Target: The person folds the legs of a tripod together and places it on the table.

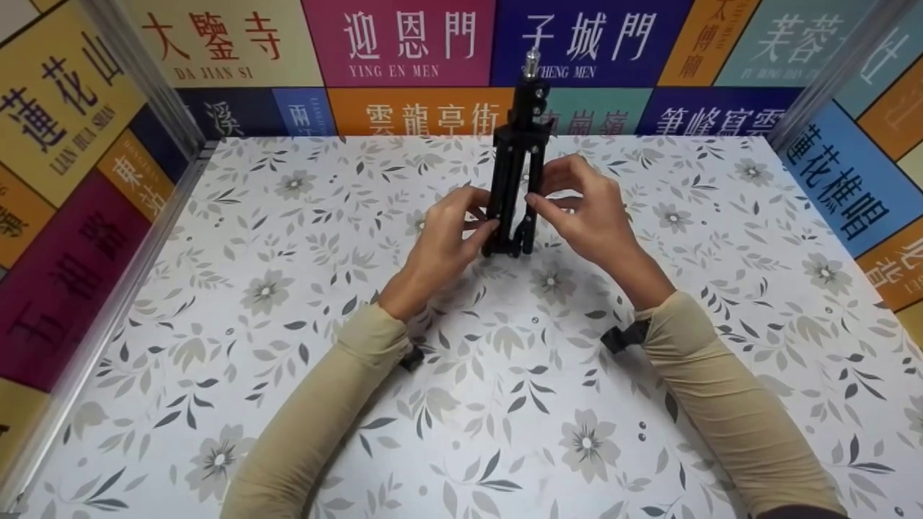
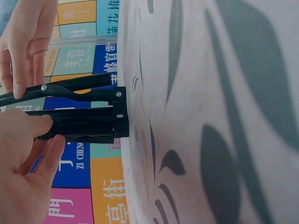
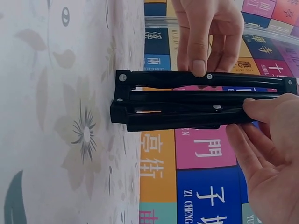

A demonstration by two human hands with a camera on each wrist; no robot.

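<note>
A black folded light stand with a silver stud on top is upright at the table's far side, its lower end at the tabletop. My left hand pinches a leg on its left side between thumb and fingers. On the opposite side, my right hand holds another leg the same way. In the left wrist view, the leg at the right hand leans slightly out from the central tube. The right wrist view shows the legs and riveted braces lying close together.
A white tabletop with a grey leaf and flower print spreads around the stand. Behind it rises a wall of coloured panels with lettering. Similar side panels flank the table. Dark wrist mounts show at both sleeves.
</note>
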